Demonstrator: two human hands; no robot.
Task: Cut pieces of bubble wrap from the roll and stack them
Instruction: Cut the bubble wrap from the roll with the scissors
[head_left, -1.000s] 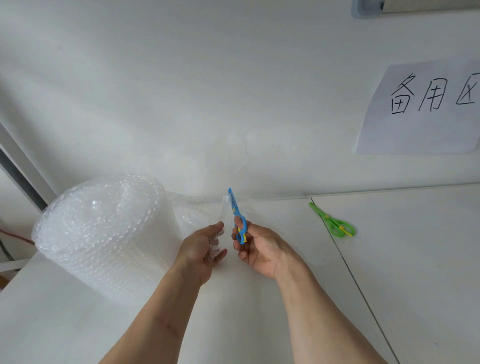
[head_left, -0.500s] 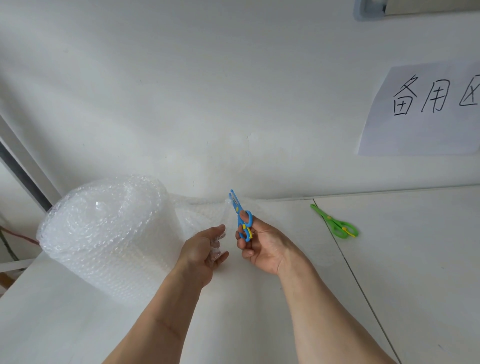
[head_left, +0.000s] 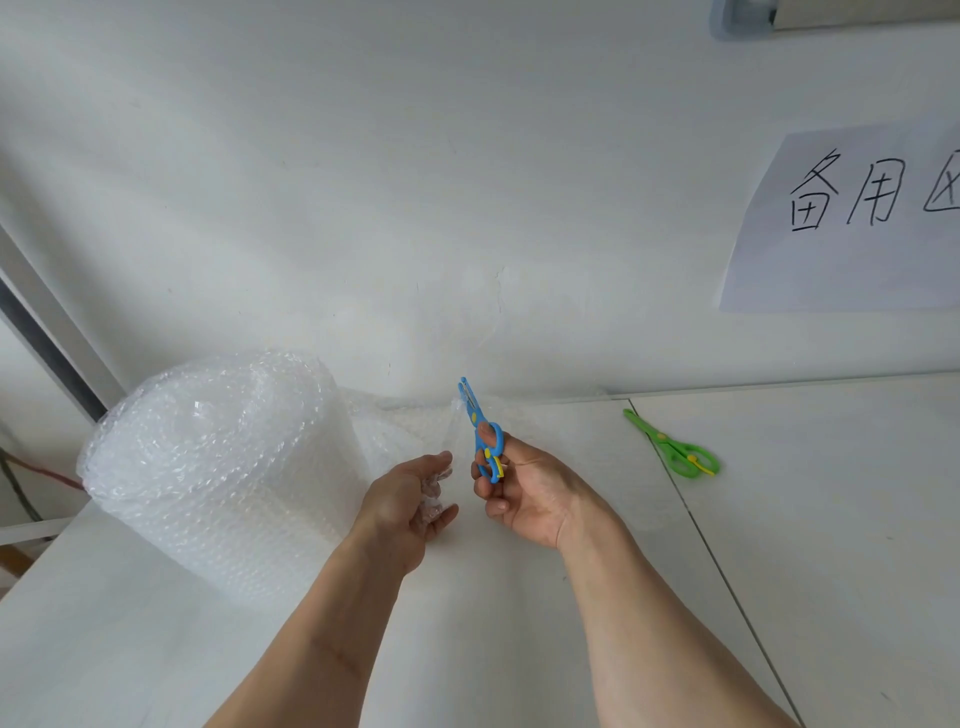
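Your forearms come in bare from 6 o'clock, with no sleeves, watch or gloves showing up to the frame edge. Your left hand (head_left: 410, 499) and right hand (head_left: 524, 493) wear no rings. A faint line marks your left forearm (head_left: 332, 644).

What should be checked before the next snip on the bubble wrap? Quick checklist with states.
1. Blue scissors gripped in right hand: ok.
2. Left hand pinching the sheet's near edge: ok.
3. Blades at the bubble wrap, near its far end: ok.
4. Sheet taut between hand and blades: cannot tell.
5. Left fingers clear of the blades: ok.
6. Roll resting steady on the table: ok.
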